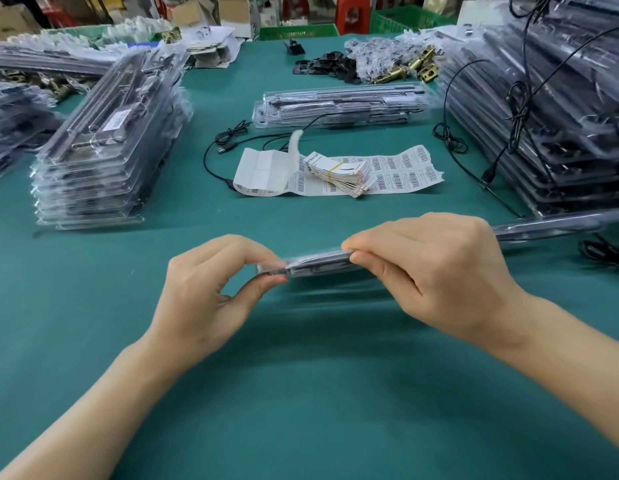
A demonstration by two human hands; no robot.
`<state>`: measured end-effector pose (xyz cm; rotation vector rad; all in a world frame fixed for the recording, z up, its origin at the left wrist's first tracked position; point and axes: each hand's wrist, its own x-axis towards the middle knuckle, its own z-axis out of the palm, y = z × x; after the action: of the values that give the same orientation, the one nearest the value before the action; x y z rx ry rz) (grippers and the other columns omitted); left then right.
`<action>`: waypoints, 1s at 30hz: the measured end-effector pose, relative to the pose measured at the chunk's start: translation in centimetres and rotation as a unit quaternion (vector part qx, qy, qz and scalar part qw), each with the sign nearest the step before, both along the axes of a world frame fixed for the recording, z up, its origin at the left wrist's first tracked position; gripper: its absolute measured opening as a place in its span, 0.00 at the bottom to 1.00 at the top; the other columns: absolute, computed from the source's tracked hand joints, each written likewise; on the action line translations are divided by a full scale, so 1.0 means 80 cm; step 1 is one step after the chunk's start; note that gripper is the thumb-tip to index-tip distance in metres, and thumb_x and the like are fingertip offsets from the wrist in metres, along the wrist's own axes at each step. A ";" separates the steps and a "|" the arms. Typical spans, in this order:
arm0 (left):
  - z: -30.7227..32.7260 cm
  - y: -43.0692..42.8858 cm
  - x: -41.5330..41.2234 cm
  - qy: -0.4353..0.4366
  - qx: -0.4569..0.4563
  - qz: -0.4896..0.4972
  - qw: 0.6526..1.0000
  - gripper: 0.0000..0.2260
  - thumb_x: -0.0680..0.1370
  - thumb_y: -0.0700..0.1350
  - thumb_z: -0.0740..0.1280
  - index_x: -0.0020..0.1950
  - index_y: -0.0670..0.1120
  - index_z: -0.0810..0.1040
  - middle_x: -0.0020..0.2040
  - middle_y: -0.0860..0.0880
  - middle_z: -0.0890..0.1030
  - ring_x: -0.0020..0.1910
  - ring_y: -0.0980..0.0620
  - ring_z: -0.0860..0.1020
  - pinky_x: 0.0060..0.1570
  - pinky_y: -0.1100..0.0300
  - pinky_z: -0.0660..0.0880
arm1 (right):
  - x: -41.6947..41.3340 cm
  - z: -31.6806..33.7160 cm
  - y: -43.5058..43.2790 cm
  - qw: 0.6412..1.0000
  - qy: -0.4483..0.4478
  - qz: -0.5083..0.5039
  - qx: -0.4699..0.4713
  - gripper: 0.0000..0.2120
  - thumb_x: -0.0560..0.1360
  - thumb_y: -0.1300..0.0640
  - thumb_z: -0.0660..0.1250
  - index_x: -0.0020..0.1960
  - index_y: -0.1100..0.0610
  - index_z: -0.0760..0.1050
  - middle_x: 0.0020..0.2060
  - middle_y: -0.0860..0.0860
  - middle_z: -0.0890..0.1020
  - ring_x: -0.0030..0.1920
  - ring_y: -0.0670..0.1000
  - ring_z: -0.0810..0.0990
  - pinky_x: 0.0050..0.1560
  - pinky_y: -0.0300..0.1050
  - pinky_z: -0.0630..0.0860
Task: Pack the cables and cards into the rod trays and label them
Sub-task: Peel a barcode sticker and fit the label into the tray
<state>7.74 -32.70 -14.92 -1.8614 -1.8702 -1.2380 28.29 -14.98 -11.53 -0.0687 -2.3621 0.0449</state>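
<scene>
A long clear rod tray (543, 228) with dark rods inside hangs above the green table, running from the centre out to the right. My left hand (211, 296) pinches its left end between thumb and fingers. My right hand (436, 271) grips the tray a little further right, fingers curled over its edge. Beyond them lie a banded bundle of cards (339, 173), a strip of barcode labels (401, 169) with its rolled end at the left, and a black USB cable (225, 147).
Tall stacks of clear trays stand at the left (107, 147) and right (550, 126). Two more trays (339, 103) lie at the centre back. Black cables drape over the right stack. Brass clips (412, 67) and bagged parts sit at the far edge.
</scene>
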 end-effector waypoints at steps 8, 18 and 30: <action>0.003 -0.002 0.001 -0.005 0.001 -0.010 1.000 0.08 0.78 0.43 0.72 0.43 0.40 0.82 0.42 0.52 0.83 0.42 0.50 0.82 0.43 0.53 0.78 | 0.002 0.006 0.000 1.000 -0.026 0.006 -0.009 0.11 0.82 0.55 0.65 0.49 0.56 0.85 0.38 0.50 0.86 0.35 0.57 0.83 0.32 0.50 0.77; 0.020 -0.013 -0.011 -0.077 -0.054 -0.052 0.994 0.05 0.74 0.48 0.76 0.47 0.49 0.85 0.47 0.56 0.85 0.49 0.54 0.84 0.53 0.58 0.78 | 0.004 0.009 0.001 0.998 -0.044 0.013 -0.034 0.10 0.82 0.54 0.66 0.49 0.56 0.85 0.38 0.50 0.86 0.37 0.57 0.84 0.33 0.51 0.78; 0.022 -0.012 -0.012 -0.134 -0.085 -0.055 0.986 0.08 0.76 0.49 0.73 0.44 0.44 0.85 0.44 0.56 0.86 0.46 0.53 0.85 0.51 0.62 0.78 | 0.001 0.011 0.004 0.997 -0.053 0.015 -0.051 0.11 0.82 0.53 0.65 0.49 0.55 0.85 0.38 0.49 0.85 0.36 0.57 0.83 0.33 0.51 0.78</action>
<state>6.80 -33.65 -13.17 -1.9934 -2.0943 -1.4719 28.39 -14.64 -10.62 -0.0882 -2.4667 0.1811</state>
